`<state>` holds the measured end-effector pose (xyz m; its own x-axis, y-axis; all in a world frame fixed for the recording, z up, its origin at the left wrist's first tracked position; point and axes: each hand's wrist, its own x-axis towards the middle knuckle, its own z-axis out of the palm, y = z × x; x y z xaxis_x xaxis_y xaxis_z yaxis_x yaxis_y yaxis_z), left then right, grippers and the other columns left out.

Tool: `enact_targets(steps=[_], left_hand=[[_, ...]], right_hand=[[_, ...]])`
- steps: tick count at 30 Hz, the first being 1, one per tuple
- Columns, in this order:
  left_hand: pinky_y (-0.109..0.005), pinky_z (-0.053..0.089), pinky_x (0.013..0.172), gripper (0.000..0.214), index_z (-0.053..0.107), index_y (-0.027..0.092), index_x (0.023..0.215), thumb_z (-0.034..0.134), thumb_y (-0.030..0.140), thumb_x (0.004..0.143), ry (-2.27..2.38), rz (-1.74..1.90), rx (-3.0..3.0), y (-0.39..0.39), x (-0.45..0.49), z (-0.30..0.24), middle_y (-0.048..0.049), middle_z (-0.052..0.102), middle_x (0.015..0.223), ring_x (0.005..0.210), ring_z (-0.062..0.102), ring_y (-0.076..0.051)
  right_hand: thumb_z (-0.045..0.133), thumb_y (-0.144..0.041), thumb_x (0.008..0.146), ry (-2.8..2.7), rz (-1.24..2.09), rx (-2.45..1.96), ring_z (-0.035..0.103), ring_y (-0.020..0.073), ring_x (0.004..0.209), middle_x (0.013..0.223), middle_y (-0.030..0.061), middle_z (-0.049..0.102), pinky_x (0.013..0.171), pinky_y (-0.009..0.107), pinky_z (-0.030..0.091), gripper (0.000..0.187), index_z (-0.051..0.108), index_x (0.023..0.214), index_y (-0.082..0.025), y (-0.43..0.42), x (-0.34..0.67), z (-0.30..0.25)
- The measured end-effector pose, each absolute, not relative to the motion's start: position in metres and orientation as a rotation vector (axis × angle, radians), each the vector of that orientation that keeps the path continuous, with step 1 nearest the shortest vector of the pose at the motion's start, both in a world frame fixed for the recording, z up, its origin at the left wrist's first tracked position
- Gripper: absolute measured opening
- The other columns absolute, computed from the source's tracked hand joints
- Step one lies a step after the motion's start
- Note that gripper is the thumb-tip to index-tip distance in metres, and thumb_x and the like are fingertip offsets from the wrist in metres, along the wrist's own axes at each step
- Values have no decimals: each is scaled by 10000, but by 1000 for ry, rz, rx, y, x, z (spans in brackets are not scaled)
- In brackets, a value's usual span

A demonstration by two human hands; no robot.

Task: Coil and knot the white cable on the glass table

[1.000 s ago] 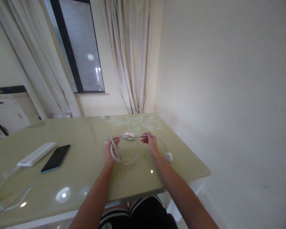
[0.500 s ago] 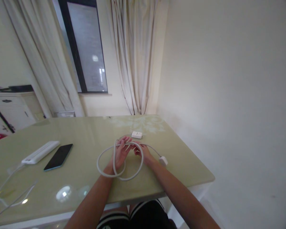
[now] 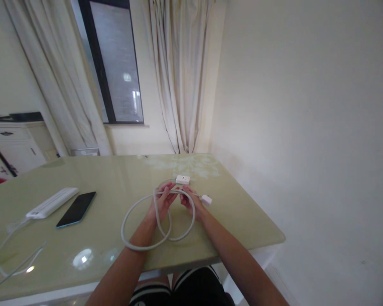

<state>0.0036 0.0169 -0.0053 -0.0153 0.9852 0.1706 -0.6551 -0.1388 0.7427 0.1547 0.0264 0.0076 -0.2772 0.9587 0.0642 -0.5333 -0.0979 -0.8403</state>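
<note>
A thick white cable [image 3: 137, 244] lies in two or three loops on the pale green glass table [image 3: 115, 182]. My left hand [image 3: 162, 203] is closed round the top of the loops, and the loops hang round its wrist and forearm. My right hand [image 3: 190, 202] pinches the same cable just beside it. The cable's small white socket block [image 3: 182, 179] rests on the table just beyond my fingers. Its white plug [image 3: 206, 199] sits close to my right hand, on the right.
A white power strip [image 3: 52, 202] and a black phone [image 3: 76, 208] lie on the table's left part, with thin white cords [image 3: 12, 259] trailing toward the front left corner. The table's right edge runs near the wall. Curtains, a window and a white cabinet stand behind.
The loops have grown wider and slid toward me along my left forearm. The plug has been drawn in toward my right hand. Both hands came together from a wider spread.
</note>
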Motion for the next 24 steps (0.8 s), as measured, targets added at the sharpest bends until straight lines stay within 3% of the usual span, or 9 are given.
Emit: enact_targets(steps=[6, 12, 15, 19, 24], left_hand=[[-331, 596, 958, 263, 710, 204, 1084, 775, 342, 870, 546, 1867, 593, 21, -15, 4, -80, 741, 1247, 1058, 742, -206], [-303, 617, 826, 465, 718, 184, 1127, 906, 294, 716, 536, 1572, 741, 16, 4, -3, -108, 755, 1195, 1001, 750, -219], [-301, 608, 836, 465, 709, 178, 1146, 894, 288, 735, 528, 1582, 730, 15, 4, -1, -114, 761, 1170, 1004, 747, -214], [-325, 594, 899, 440, 705, 193, 1125, 888, 293, 738, 520, 1735, 655, 16, -5, 4, -95, 763, 1162, 1003, 743, -202], [-319, 601, 752, 547, 698, 193, 1186, 888, 398, 716, 652, 1593, 828, 13, 1, 2, -144, 705, 1282, 1052, 716, -255]], right_hand=[[917, -444, 590, -872, 1461, -645, 446, 76, 526, 619, -49, 567, 473, 205, 320, 415, 705, 851, -201, 24, 160, 14], [845, -448, 700, -1330, 1338, -752, 424, 79, 515, 575, -31, 547, 491, 234, 299, 334, 676, 722, -161, 26, 151, 2], [869, -415, 681, -1416, 1393, -741, 465, 81, 547, 615, -36, 574, 533, 228, 348, 323, 715, 804, -160, 22, 155, 4], [861, -483, 698, -1354, 1501, -715, 640, 119, 690, 917, 26, 723, 639, 236, 456, 487, 726, 1073, -203, 18, 160, 11], [763, -658, 751, -1517, 1494, -778, 661, 133, 644, 888, 62, 748, 612, 241, 455, 552, 744, 1002, -167, 21, 154, 3]])
